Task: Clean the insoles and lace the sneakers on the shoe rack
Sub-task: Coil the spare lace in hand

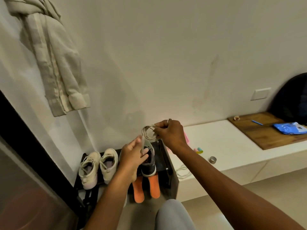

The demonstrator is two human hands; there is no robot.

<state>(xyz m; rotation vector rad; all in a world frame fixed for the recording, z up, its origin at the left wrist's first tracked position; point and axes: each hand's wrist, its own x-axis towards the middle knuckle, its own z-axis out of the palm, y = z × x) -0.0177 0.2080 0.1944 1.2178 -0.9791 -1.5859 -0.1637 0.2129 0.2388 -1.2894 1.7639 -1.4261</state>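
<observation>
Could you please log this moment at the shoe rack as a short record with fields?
right hand: holds coiled shoelace
left hand: appears to pinch the shoelace's loose end
dark sneaker: on shoe rack, under the hands
orange insoles: two, out of shoes, below dark sneaker
beige sneakers: pair, laced, left on rack

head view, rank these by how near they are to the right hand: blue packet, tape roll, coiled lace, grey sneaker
1. coiled lace, pinched in the right hand itself
2. grey sneaker, just below, on the rack
3. tape roll, to the right on the white ledge
4. blue packet, far right on the wooden board
</observation>
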